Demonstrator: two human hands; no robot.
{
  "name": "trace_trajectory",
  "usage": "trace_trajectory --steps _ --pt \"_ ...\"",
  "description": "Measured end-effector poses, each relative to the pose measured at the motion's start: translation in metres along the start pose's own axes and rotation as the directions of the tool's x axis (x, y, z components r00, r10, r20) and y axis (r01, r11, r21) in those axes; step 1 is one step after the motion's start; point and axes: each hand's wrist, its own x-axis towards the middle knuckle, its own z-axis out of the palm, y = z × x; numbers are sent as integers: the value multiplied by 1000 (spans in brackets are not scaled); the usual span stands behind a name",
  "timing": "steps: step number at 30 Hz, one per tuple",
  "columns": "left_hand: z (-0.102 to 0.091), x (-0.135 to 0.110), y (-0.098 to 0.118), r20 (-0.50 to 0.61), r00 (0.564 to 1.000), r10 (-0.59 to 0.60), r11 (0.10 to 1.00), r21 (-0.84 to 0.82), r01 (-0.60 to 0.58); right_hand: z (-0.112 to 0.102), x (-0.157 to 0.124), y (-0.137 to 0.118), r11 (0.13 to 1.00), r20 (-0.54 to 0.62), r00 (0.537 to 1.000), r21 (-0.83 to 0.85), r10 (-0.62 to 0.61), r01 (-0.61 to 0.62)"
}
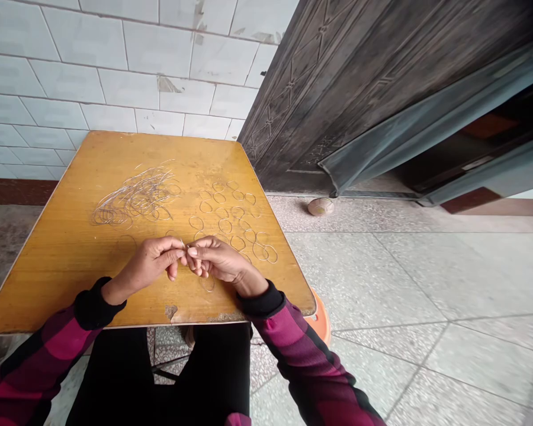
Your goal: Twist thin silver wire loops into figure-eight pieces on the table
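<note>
My left hand [148, 266] and my right hand [217, 260] meet above the middle of a worn yellow wooden tabletop [66, 254]. Their fingertips pinch a small piece of thin metal wire [185, 245], mostly hidden by the fingers. Beyond my left hand lies a tangled heap of fine silver wire [135, 198]. Several separate wire rings [231, 225] are scattered in front of my right hand, and one wire ring [206, 284] lies partly under it.
White tiles cover the wall [115, 77] behind the table. A dark embossed metal door [350, 77] stands at the right, with a small round ball [320, 206] on the floor near it. An orange stool [320, 319] shows under the table's right corner.
</note>
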Motion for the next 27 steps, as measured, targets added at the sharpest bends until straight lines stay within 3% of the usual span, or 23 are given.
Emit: trace_trajectory --steps 12,23,27 --pt "3 -2 1 56 997 -52 988 146 44 -1 4 2 996 25 997 -66 68 -66" --pt "0 -2 2 135 985 -109 994 29 106 -14 9 15 986 219 967 76 129 -149" --pt "-2 0 0 73 995 -62 998 18 61 -10 7 10 985 184 977 115 107 -129"
